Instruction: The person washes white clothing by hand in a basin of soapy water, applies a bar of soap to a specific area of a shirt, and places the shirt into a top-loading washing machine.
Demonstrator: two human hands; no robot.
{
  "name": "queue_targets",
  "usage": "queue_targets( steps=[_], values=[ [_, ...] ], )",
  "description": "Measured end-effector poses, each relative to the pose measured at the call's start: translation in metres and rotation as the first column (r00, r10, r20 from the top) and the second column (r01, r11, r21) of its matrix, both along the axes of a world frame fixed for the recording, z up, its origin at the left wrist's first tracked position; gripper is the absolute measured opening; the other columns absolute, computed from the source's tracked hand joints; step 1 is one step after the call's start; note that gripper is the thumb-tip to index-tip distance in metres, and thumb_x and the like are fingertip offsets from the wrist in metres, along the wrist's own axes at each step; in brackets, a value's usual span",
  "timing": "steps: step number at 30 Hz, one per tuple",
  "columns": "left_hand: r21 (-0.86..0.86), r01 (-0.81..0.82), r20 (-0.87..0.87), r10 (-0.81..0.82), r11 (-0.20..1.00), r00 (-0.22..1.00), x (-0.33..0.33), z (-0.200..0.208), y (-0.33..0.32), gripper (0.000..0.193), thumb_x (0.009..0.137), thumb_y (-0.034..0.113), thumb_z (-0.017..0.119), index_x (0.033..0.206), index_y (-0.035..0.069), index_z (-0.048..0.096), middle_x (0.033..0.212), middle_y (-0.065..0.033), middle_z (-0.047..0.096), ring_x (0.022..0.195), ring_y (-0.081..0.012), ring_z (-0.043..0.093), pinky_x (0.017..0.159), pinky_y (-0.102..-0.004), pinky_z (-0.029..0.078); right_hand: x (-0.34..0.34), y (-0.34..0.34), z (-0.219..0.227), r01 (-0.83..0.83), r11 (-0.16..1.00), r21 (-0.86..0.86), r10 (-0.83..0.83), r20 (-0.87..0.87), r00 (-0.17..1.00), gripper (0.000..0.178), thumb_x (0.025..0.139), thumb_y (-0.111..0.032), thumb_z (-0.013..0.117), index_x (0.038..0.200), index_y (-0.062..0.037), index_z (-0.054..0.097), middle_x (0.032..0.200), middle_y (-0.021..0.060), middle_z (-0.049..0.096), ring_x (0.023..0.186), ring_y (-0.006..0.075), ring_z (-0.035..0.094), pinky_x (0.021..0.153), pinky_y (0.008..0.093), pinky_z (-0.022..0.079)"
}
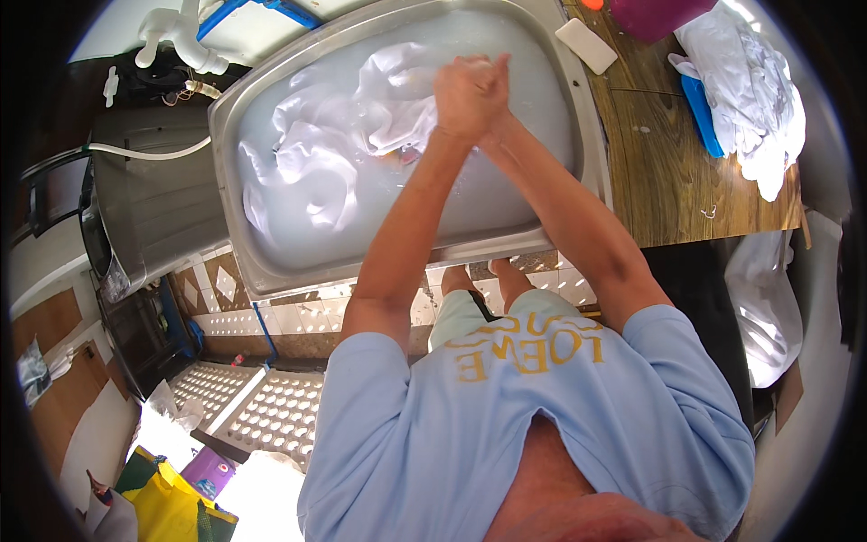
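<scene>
My left hand and my right hand are pressed together over the far right part of a large grey metal basin. Both have their fingers closed, and whatever lies between them is hidden. Cloudy whitish water fills the basin. White cloth floats crumpled in its left and middle, partly under the surface. One bunched fold of white cloth reaches right beside my left hand, with a small patch of orange and red showing at its lower edge.
Right of the basin, a wooden counter holds a white soap bar, a purple container and a heap of white cloth over a blue item. White pipes and a pale hose are at the left.
</scene>
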State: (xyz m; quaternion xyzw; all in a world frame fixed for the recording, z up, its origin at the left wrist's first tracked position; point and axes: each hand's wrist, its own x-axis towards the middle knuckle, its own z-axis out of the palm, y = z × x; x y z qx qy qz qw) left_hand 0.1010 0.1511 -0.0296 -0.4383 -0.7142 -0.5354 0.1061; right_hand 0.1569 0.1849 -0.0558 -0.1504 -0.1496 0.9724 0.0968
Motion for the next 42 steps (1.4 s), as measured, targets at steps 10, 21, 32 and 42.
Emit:
queue_targets(
  steps=[10,21,32,42],
  values=[
    [0.067,0.086,-0.036,-0.083,0.994,0.996,0.006,-0.013,-0.005,0.039,0.078,0.001,0.068,0.052,-0.002,0.039,0.049,-0.0099,0.035,0.046,-0.0183,0.027,0.042,-0.0338,0.027,0.029,-0.004,0.043,0.066,0.994,0.085,-0.08,0.172,0.982,0.029,0.1,-0.039,0.036,0.095,-0.0146,0.051,0.085,-0.0057,0.049,0.079,0.0085,0.052,0.067,0.0289,0.048],
    [0.077,-0.039,0.111,0.03,0.996,0.993,0.004,0.008,-0.005,0.037,0.078,-0.001,0.067,0.053,-0.002,0.041,0.051,-0.0115,0.036,0.043,-0.0202,0.034,0.044,-0.0319,0.032,0.018,0.002,0.031,-0.044,0.984,0.17,-0.018,0.344,0.939,0.036,0.098,-0.044,0.04,0.108,-0.0128,0.054,0.099,-0.0001,0.058,0.092,0.0157,0.059,0.076,0.0308,0.052],
    [0.058,-0.059,0.511,0.021,0.997,0.859,-0.015,-0.002,-0.019,0.027,0.076,0.008,0.069,0.054,0.005,0.055,0.054,-0.0082,0.053,0.046,-0.0288,0.047,0.047,-0.0318,0.043,0.013,-0.008,0.039,-0.048,0.981,0.189,-0.023,0.355,0.934,0.038,0.096,-0.048,0.046,0.097,-0.0119,0.055,0.097,0.0008,0.056,0.086,0.0148,0.055,0.075,0.0337,0.049],
    [0.082,-0.192,0.13,0.18,0.978,0.975,-0.031,-0.01,-0.022,0.045,0.082,0.008,0.07,0.049,-0.001,0.041,0.046,-0.0001,0.036,0.049,-0.0102,0.025,0.044,-0.032,0.025,0.012,0.006,0.033,-0.05,0.986,0.16,0.003,0.28,0.96,0.04,0.091,-0.044,0.059,0.071,-0.0152,0.041,0.065,-0.002,0.04,0.058,0.011,0.04,0.054,0.0292,0.038]
  ],
)
